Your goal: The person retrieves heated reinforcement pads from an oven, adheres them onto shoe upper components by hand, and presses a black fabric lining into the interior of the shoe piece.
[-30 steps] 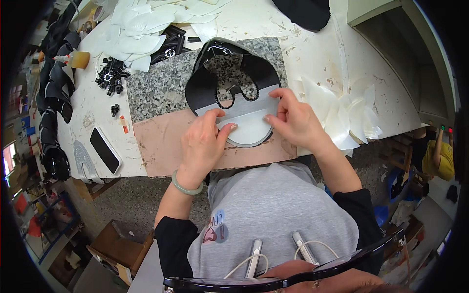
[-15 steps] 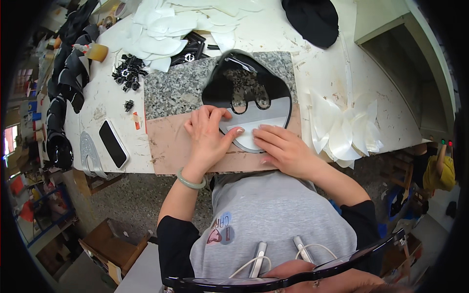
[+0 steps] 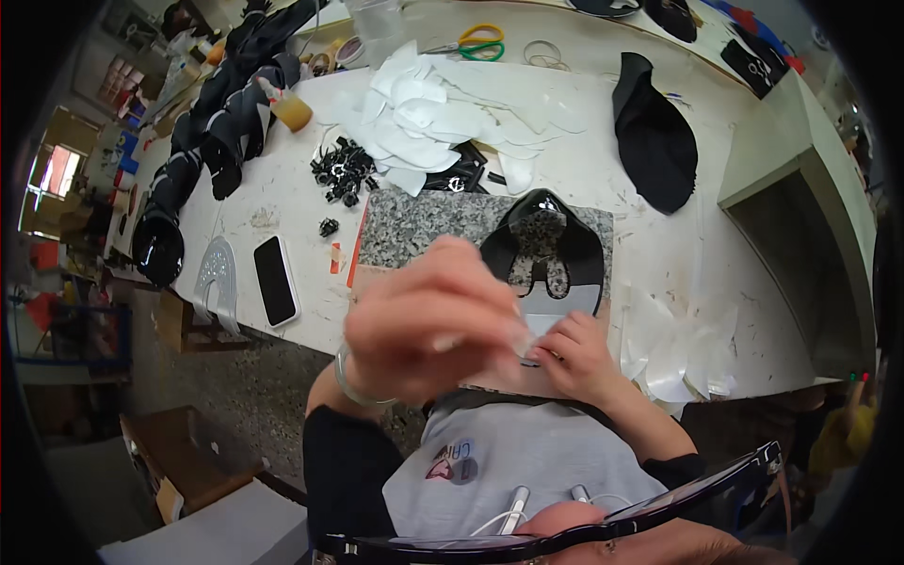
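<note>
Resting near the middle of the desk (image 3: 744, 320) is a glossy black, curved, shell-like piece (image 3: 584, 252), smooth as patent leather at its rounded top, with a cut-out opening and a small notched tongue at its centre. A flat, matt grey band (image 3: 565, 299) crosses its lower part. The piece lies over a speckled black-and-white granite slab (image 3: 414, 221) and a smooth tan sheet below it.

Beyond the slab spreads a loose pile of thin, white, leaf-shaped sheets (image 3: 424, 113); beside it sits a tangled heap of small black clips (image 3: 345, 171). To the right lie pearly, translucent curved pieces (image 3: 664, 344), and farther off a soft black fabric piece (image 3: 659, 141) near an open, pale grey-green box (image 3: 800, 160). On the left are a white-edged smartphone with a dark screen (image 3: 275, 282), a glittery silver arch (image 3: 219, 273) and a row of curled black pieces (image 3: 226, 141).

Closest to the camera, the left hand (image 3: 438, 325) is raised and blurred, blocking the lower left of the black piece and much of the tan sheet. Its fingers are curled inward; whether they grip anything cannot be told. The right hand (image 3: 576, 358) is half closed, its bent fingertips at the black piece's lower right edge; any grip there is unclear.
</note>
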### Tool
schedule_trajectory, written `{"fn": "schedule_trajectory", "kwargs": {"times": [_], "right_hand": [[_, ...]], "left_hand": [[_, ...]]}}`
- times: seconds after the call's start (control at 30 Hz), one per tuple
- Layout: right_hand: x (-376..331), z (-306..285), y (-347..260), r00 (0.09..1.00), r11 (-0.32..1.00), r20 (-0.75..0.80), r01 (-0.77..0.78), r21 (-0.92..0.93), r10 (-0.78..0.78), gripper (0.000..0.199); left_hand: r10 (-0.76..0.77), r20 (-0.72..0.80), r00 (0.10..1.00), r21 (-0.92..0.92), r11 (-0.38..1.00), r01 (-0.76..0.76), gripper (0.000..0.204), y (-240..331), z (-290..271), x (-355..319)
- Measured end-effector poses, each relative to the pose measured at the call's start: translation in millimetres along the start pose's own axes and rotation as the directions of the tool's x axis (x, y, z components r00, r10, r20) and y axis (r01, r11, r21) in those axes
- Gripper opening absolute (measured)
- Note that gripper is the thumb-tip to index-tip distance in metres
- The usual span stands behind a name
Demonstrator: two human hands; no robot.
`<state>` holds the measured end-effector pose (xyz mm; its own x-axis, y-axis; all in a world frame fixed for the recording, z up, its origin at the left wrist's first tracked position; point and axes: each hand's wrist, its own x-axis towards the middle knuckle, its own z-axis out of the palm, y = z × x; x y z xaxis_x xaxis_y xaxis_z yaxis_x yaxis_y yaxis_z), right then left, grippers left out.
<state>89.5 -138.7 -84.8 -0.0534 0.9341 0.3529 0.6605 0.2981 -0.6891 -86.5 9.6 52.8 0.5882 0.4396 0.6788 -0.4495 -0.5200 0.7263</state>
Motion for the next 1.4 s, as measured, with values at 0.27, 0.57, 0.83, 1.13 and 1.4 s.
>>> {"fn": "schedule_trajectory", "kwargs": {"times": [0.27, 0.57, 0.83, 1.13, 1.4], "right_hand": [[-0.3, -60.7, 7.2, 0.983, 0.982, -0.028, -0.181, -0.050, 0.180, 0.008], [124.6, -112.9, 90.1, 0.992, 0.982, 0.056, -0.100, -0.162, 0.110, 0.008], [331.6, -2.2, 192.3, 0.998, 0.888, -0.025, 0.033, -0.458, -0.051, 0.020], [408.9, 30.5, 204.3, 0.983, 0.813, 0.053, -0.116, -0.571, 0.178, 0.030], [350.3, -98.8, 208.8, 0.751, 0.735, -0.430, -0.108, 0.669, 0.502, 0.019]], "left_hand": [[0.232, -0.020, 0.972, -0.101, 0.967, -0.233, 0.017, 8.8, -7.7, 32.7], [0.322, -0.085, 0.943, 0.102, 0.944, -0.313, 0.014, -13.9, -24.3, 45.4], [-0.246, -0.518, 0.819, 0.439, 0.745, 0.502, 0.030, -179.4, -121.0, 66.9], [-0.406, -0.170, 0.898, 0.908, 0.291, 0.303, 0.039, -306.7, -144.5, 33.3], [-0.509, -0.153, 0.847, 0.933, 0.207, 0.293, 0.036, -304.6, -145.2, 46.7]]}}
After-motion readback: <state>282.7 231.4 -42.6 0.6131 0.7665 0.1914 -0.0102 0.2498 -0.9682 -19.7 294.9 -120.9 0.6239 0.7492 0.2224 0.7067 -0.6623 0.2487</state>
